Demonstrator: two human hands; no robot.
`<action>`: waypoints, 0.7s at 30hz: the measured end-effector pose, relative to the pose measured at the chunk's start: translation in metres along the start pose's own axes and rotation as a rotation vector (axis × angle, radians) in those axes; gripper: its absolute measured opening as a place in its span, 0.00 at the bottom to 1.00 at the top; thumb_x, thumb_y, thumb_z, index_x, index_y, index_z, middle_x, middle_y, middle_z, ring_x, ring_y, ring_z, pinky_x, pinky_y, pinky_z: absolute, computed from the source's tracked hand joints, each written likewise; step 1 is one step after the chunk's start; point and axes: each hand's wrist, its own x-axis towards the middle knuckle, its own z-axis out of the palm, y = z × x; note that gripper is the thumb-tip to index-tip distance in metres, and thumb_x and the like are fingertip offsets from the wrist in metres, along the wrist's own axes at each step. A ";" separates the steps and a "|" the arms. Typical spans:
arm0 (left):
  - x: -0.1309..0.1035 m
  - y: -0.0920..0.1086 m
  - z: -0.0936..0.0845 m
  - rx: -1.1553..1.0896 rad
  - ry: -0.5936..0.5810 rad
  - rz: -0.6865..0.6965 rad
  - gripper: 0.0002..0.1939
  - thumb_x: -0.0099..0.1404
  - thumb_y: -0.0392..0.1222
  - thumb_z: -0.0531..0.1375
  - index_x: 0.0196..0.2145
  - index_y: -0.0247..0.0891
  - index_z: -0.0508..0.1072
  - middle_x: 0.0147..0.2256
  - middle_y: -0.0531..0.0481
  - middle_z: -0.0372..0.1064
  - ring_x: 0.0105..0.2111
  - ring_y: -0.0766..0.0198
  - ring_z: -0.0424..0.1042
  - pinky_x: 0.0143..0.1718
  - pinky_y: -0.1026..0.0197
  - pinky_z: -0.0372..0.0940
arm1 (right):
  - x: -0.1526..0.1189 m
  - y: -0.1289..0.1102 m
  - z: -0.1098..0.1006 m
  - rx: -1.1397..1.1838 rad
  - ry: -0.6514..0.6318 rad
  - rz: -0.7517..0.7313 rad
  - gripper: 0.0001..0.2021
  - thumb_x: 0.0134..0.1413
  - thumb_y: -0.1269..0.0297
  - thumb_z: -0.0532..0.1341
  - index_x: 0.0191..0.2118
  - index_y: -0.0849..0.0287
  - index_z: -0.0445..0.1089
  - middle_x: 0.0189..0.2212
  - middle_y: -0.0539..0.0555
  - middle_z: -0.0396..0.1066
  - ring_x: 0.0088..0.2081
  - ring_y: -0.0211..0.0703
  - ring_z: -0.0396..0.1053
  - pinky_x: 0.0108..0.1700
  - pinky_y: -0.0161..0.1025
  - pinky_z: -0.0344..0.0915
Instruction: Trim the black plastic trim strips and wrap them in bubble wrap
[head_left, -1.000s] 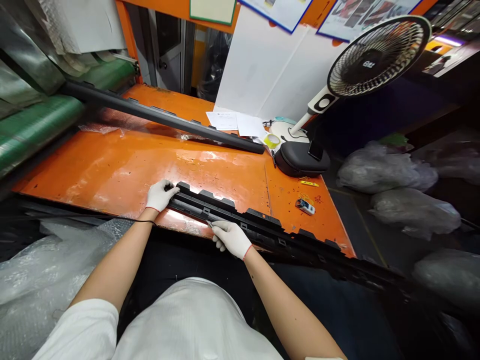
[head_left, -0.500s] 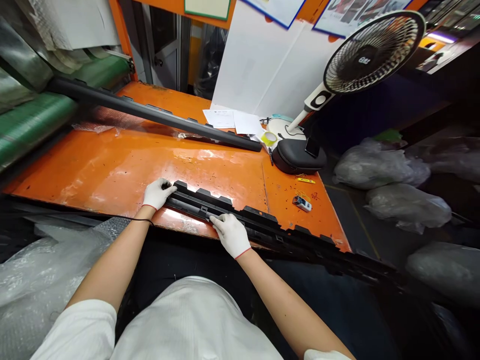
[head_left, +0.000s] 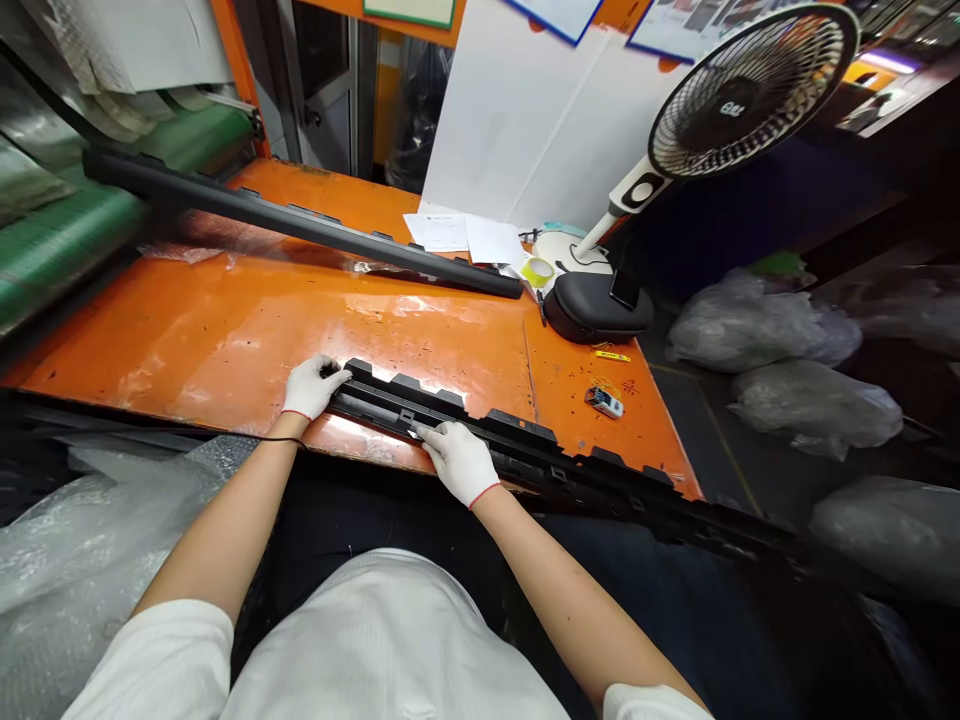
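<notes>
A long black plastic trim strip (head_left: 517, 432) with raised tabs along its far side lies slantwise by the front edge of the orange table, its right part running past the table. At its left end my left hand (head_left: 311, 387), in a white glove, is closed with thumb and forefinger on the strip. My right hand (head_left: 461, 462), gloved too, grips the strip's near side a little further right, fingers together. By these fingertips shows a small pale spot that I cannot make out. Further back lies a second black trim strip (head_left: 322, 232), its left end over a green roller.
On the orange table (head_left: 247, 340) stand a fan (head_left: 630, 190) and a black case (head_left: 596, 308) with a phone. Nearby are papers (head_left: 465, 236), yellow tape (head_left: 537, 271), a yellow cutter (head_left: 612, 356) and a small grey device (head_left: 604, 402). Bubble wrap (head_left: 150, 540) hangs at left.
The view has shifted very slightly. My right hand's fingertips have moved a touch to the left along the strip; my left hand keeps its place at the end.
</notes>
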 end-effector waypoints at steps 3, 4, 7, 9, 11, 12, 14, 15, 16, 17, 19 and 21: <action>-0.001 0.001 0.000 0.005 0.003 0.004 0.17 0.60 0.58 0.68 0.36 0.41 0.78 0.36 0.48 0.79 0.39 0.54 0.76 0.43 0.57 0.66 | 0.002 0.009 -0.001 0.053 0.015 0.071 0.20 0.76 0.63 0.57 0.64 0.48 0.80 0.48 0.61 0.79 0.51 0.54 0.76 0.48 0.43 0.73; -0.001 0.002 0.000 0.008 0.004 0.004 0.17 0.60 0.57 0.69 0.36 0.41 0.78 0.36 0.48 0.79 0.39 0.54 0.76 0.43 0.57 0.67 | 0.002 0.013 -0.001 0.091 0.039 0.104 0.19 0.76 0.63 0.57 0.63 0.50 0.81 0.47 0.61 0.79 0.51 0.54 0.77 0.50 0.44 0.73; -0.002 0.003 0.000 0.006 0.003 0.009 0.16 0.60 0.56 0.69 0.35 0.41 0.79 0.36 0.48 0.80 0.40 0.53 0.77 0.46 0.56 0.69 | -0.002 0.021 0.005 0.287 0.167 0.127 0.19 0.75 0.65 0.56 0.62 0.56 0.81 0.48 0.61 0.80 0.52 0.52 0.78 0.59 0.46 0.73; 0.000 0.002 -0.003 -0.015 -0.024 0.013 0.15 0.61 0.55 0.67 0.36 0.41 0.80 0.37 0.47 0.81 0.42 0.52 0.78 0.49 0.55 0.70 | -0.005 0.020 0.009 0.428 0.248 0.104 0.20 0.73 0.66 0.57 0.61 0.58 0.80 0.50 0.62 0.80 0.54 0.52 0.78 0.64 0.49 0.72; 0.003 -0.001 -0.009 -0.068 -0.105 0.028 0.16 0.61 0.54 0.66 0.39 0.41 0.82 0.39 0.47 0.82 0.43 0.51 0.79 0.52 0.54 0.71 | -0.007 0.010 0.012 0.568 0.261 0.118 0.19 0.70 0.67 0.57 0.58 0.58 0.80 0.51 0.62 0.80 0.53 0.52 0.79 0.62 0.49 0.74; 0.005 -0.003 -0.014 -0.101 -0.164 0.040 0.17 0.60 0.54 0.66 0.41 0.41 0.83 0.41 0.47 0.83 0.44 0.51 0.79 0.53 0.54 0.72 | -0.006 0.002 0.014 0.661 0.220 0.150 0.17 0.69 0.66 0.57 0.56 0.58 0.80 0.48 0.61 0.81 0.49 0.51 0.80 0.57 0.48 0.78; 0.009 -0.007 -0.024 -0.175 -0.292 0.061 0.22 0.57 0.54 0.67 0.45 0.40 0.84 0.44 0.46 0.83 0.47 0.50 0.80 0.54 0.54 0.72 | -0.003 -0.018 0.015 0.896 0.044 0.239 0.14 0.70 0.64 0.55 0.50 0.58 0.78 0.39 0.57 0.81 0.36 0.46 0.81 0.39 0.43 0.80; 0.010 -0.009 -0.030 -0.211 -0.350 0.061 0.24 0.56 0.54 0.68 0.46 0.40 0.85 0.46 0.46 0.83 0.48 0.50 0.80 0.54 0.53 0.72 | 0.000 -0.029 0.015 1.019 -0.065 0.278 0.13 0.71 0.62 0.54 0.47 0.58 0.76 0.33 0.55 0.80 0.29 0.44 0.78 0.30 0.39 0.77; 0.011 -0.010 -0.035 -0.244 -0.398 0.053 0.25 0.55 0.55 0.69 0.47 0.39 0.85 0.47 0.46 0.83 0.48 0.49 0.80 0.54 0.53 0.73 | 0.005 -0.040 0.015 1.125 -0.162 0.302 0.12 0.71 0.61 0.54 0.45 0.58 0.74 0.28 0.52 0.77 0.23 0.42 0.74 0.23 0.37 0.72; 0.011 -0.011 -0.039 -0.273 -0.436 0.040 0.26 0.54 0.56 0.70 0.47 0.39 0.85 0.47 0.45 0.83 0.49 0.49 0.80 0.54 0.53 0.73 | 0.010 -0.051 0.014 1.205 -0.233 0.309 0.11 0.71 0.60 0.53 0.43 0.57 0.72 0.24 0.50 0.75 0.19 0.40 0.71 0.19 0.35 0.68; 0.011 -0.012 -0.044 -0.322 -0.485 0.011 0.26 0.52 0.56 0.71 0.45 0.39 0.85 0.45 0.45 0.83 0.47 0.49 0.80 0.52 0.52 0.74 | 0.022 -0.071 0.013 1.286 -0.297 0.290 0.08 0.70 0.63 0.54 0.41 0.57 0.69 0.20 0.47 0.72 0.16 0.39 0.68 0.16 0.32 0.63; 0.011 -0.011 -0.046 -0.350 -0.510 -0.007 0.25 0.51 0.56 0.72 0.42 0.38 0.85 0.42 0.45 0.83 0.44 0.49 0.80 0.50 0.52 0.74 | 0.037 -0.089 0.012 1.317 -0.321 0.273 0.07 0.69 0.66 0.54 0.40 0.57 0.68 0.18 0.46 0.71 0.15 0.38 0.66 0.16 0.31 0.62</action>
